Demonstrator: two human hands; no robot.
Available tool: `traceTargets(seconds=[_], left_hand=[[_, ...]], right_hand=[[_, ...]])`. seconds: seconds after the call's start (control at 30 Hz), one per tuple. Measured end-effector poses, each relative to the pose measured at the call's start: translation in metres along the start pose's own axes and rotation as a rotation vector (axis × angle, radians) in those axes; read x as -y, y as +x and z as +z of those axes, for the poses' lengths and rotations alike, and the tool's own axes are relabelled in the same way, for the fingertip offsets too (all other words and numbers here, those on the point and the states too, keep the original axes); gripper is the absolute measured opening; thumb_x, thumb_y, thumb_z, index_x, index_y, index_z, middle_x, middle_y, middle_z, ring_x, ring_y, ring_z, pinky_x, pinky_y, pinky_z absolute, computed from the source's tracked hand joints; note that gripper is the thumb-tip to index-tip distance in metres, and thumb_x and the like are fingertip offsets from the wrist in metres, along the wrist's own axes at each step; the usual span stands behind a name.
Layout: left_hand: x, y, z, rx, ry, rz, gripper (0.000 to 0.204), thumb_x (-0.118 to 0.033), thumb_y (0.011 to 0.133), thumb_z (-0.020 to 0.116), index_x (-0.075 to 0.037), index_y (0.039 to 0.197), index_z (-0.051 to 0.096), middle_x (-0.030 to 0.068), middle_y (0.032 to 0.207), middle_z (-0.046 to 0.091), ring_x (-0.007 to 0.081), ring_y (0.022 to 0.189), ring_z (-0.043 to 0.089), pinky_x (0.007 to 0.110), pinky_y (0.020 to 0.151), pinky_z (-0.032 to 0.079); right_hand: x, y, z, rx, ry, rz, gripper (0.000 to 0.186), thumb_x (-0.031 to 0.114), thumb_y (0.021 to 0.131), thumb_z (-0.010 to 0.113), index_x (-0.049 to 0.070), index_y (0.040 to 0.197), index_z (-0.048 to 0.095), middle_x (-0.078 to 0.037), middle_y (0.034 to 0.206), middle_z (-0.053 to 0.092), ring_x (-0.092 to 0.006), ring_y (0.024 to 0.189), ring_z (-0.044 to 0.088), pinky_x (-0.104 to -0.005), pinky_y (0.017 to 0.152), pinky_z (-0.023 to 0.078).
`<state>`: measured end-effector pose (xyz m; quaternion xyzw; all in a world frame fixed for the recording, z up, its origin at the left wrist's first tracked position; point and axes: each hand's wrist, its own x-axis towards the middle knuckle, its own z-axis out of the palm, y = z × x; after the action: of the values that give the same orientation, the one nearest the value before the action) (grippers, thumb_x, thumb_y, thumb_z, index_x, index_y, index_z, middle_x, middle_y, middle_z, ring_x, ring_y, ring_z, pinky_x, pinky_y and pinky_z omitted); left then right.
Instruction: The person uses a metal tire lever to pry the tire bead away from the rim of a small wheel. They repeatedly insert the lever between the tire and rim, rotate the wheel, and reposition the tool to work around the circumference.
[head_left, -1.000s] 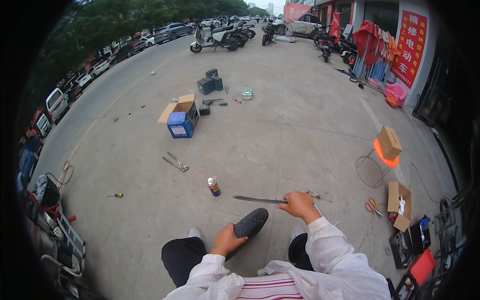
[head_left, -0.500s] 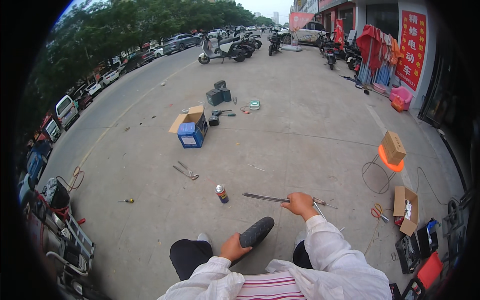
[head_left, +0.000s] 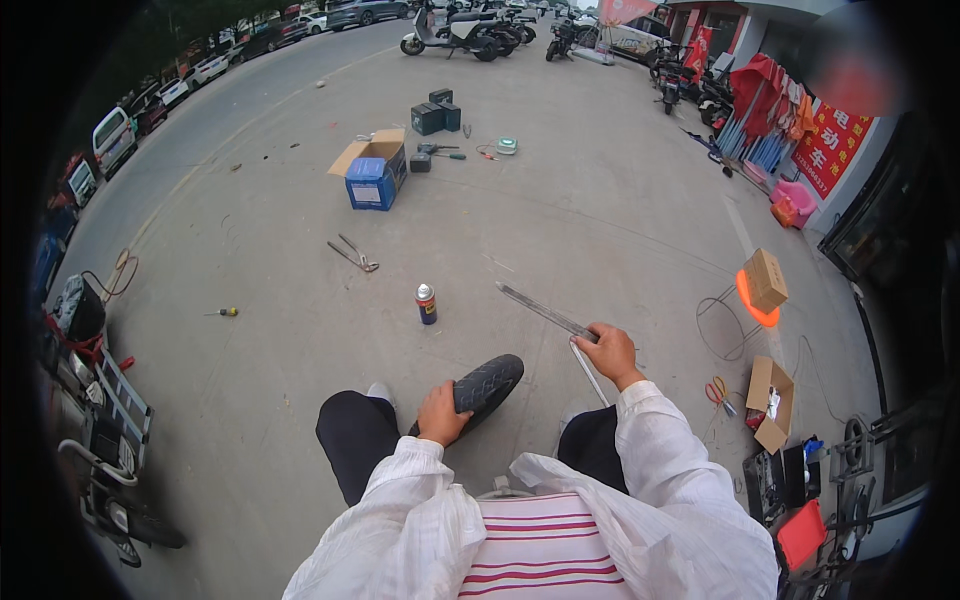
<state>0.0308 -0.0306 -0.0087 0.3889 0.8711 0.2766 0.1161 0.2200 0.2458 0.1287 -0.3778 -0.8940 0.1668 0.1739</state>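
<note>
A black treaded scooter tire (head_left: 492,385) stands on its edge between my legs, its lower part hidden by my knees and sleeves. My left hand (head_left: 440,415) is closed over the near part of its tread. In my right hand (head_left: 610,355) is a long flat metal tire lever (head_left: 543,308), gripped near one end, its far tip pointing up and left above the pavement. A thin pale rod (head_left: 590,372) slants below that hand; I cannot tell whether my fingers hold it too. Beyond the tire a blue spray can (head_left: 427,305) stands upright.
Pliers (head_left: 355,255) and a screwdriver (head_left: 224,312) lie ahead on the left. Farther off are an open blue carton (head_left: 371,188) and black batteries (head_left: 432,117). To the right are an orange stool (head_left: 757,305) bearing a box, scissors (head_left: 718,392) and an open carton (head_left: 771,400).
My right hand has lifted the tire lever and tilted it, the far tip now angled away from me. My left hand stays on the tire. The whole view has tipped downward.
</note>
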Motion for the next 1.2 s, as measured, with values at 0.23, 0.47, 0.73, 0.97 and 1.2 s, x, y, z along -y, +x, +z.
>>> traceTargets(seconds=[0.23,0.47,0.73,0.97,1.2], left_hand=[[0.02,0.026,-0.011,-0.038,-0.027,-0.104,0.071,-0.024,0.07,0.083,-0.018,0.132,0.049,0.0147,0.112,0.06,0.0378,0.106,0.059,0.048,0.087,0.049],[0.029,0.034,-0.014,-0.052,-0.054,-0.142,0.064,-0.027,0.069,0.083,-0.015,0.125,0.053,0.0157,0.107,0.063,0.0389,0.102,0.061,0.049,0.083,0.05],[0.035,0.047,-0.022,-0.06,-0.014,-0.137,0.053,-0.03,0.071,0.078,-0.009,0.116,0.059,0.0179,0.101,0.069,0.0393,0.095,0.065,0.045,0.079,0.051],[0.021,0.057,-0.025,-0.027,0.044,-0.154,0.048,-0.034,0.072,0.075,-0.01,0.111,0.061,0.0173,0.096,0.069,0.0394,0.092,0.066,0.046,0.076,0.051],[0.013,0.062,-0.019,-0.022,0.073,-0.188,0.053,-0.035,0.072,0.076,-0.01,0.117,0.062,0.0167,0.097,0.071,0.037,0.092,0.068,0.042,0.08,0.052]], right_hand=[[0.07,0.002,-0.07,0.305,-0.186,-0.179,0.036,0.017,0.082,0.066,0.018,0.118,0.06,-0.011,0.093,0.07,-0.0316,0.089,0.066,-0.0448,0.073,0.05],[0.09,-0.011,-0.041,0.325,-0.551,-0.485,0.028,0.01,0.087,0.06,0.021,0.112,0.066,-0.007,0.081,0.066,-0.027,0.076,0.065,-0.0409,0.064,0.05],[0.065,-0.004,-0.012,0.418,-0.275,-0.446,0.026,0.016,0.089,0.06,0.022,0.113,0.069,-0.008,0.086,0.07,-0.0281,0.078,0.068,-0.0418,0.064,0.052],[0.063,-0.002,-0.002,0.467,-0.305,-0.492,0.02,0.016,0.089,0.064,0.017,0.106,0.074,-0.008,0.078,0.071,-0.0271,0.069,0.068,-0.0386,0.061,0.053],[0.072,0.001,0.013,0.411,-0.383,-0.553,0.022,0.011,0.087,0.062,0.017,0.104,0.074,-0.009,0.08,0.071,-0.0278,0.074,0.07,-0.0379,0.061,0.055]])
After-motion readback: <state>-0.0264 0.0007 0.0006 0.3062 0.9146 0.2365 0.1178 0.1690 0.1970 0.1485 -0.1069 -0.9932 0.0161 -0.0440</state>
